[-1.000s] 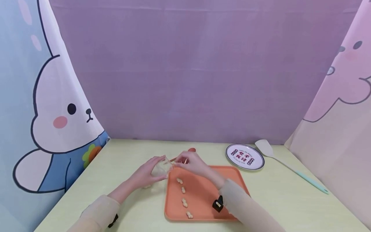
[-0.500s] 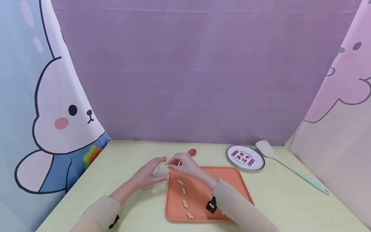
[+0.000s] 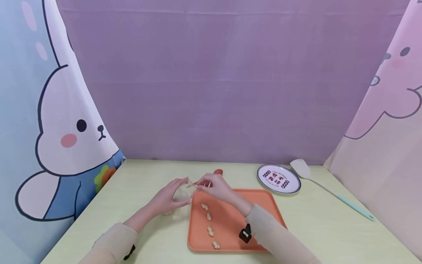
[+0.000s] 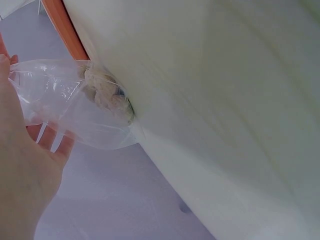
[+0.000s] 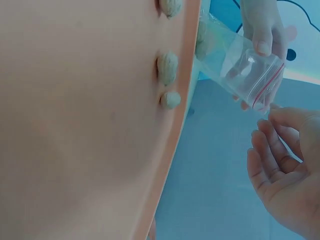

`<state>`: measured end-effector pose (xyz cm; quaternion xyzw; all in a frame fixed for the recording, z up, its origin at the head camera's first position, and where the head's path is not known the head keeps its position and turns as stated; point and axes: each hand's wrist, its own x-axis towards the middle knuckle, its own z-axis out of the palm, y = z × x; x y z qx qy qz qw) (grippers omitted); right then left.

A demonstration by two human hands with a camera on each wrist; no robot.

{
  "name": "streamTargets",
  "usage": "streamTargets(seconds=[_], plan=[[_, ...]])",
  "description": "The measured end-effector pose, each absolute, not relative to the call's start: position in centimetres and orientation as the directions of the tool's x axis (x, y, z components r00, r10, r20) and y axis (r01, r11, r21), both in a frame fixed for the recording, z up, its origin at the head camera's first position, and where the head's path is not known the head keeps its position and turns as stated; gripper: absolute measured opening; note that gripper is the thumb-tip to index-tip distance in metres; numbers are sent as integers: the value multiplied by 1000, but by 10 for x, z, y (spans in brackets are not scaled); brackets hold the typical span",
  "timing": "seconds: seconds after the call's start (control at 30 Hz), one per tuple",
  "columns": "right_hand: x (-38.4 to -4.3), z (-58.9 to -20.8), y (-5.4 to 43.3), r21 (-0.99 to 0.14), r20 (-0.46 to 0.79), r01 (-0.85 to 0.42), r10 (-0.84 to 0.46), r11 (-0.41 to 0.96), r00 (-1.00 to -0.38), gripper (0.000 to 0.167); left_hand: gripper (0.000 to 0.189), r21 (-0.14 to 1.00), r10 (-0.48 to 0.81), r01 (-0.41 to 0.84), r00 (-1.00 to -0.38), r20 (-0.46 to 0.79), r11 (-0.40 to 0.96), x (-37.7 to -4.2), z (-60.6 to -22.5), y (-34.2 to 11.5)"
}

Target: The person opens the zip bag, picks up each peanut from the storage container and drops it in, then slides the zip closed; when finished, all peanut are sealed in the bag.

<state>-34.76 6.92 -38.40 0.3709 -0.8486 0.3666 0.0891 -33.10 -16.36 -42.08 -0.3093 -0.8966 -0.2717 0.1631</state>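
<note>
A clear zip-lock bag [image 4: 55, 95] with a red seal line hangs between both hands, its lower end close over the table. Inside its bottom lie peanuts in their shells [image 4: 106, 92]. My left hand [image 3: 169, 196] holds the bag from the left, thumb on one side and fingers on the other, as the right wrist view shows. My right hand [image 3: 214, 187] pinches the bag's zip edge between thumb and forefinger, its other fingers loosely bent. Several peanuts [image 3: 210, 231] lie in a row along the left side of the orange tray [image 3: 237, 250], below my right forearm.
Behind my right hand shows the red end of a spoon-like utensil [image 3: 218, 171]. A white plate [image 3: 278, 178] with red lettering stands at the back right. Beside it lies a spatula [image 3: 349, 203] with a mint handle. A purple curtain [image 3: 211, 80] closes off the table's back.
My right hand shifted left along the bag's mouth toward my left hand, then back a little to the right. The left hand stays in place. The peanuts on the tray lie as before.
</note>
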Motion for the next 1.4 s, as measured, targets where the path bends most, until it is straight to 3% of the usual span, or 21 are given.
streamTargets(seconds=[0.3, 0.7, 1.1, 1.4], plan=[[-353, -393, 82, -560, 408, -673, -546, 483, -732, 13, 78, 378, 455, 630, -764, 457, 678, -331, -420, -164], [-357, -409, 88, -558, 153, -623, -671, 547, -726, 12, 77, 376, 467, 648, -749, 470, 662, -331, -421, -162], [-357, -413, 87, -558, 14, -577, -688, 597, -726, 6, 78, 385, 459, 637, -759, 461, 667, -331, -421, -162], [-355, -412, 85, -486, 64, -680, -753, 550, -655, 11, 79, 392, 457, 626, -770, 445, 674, -330, -420, -162]])
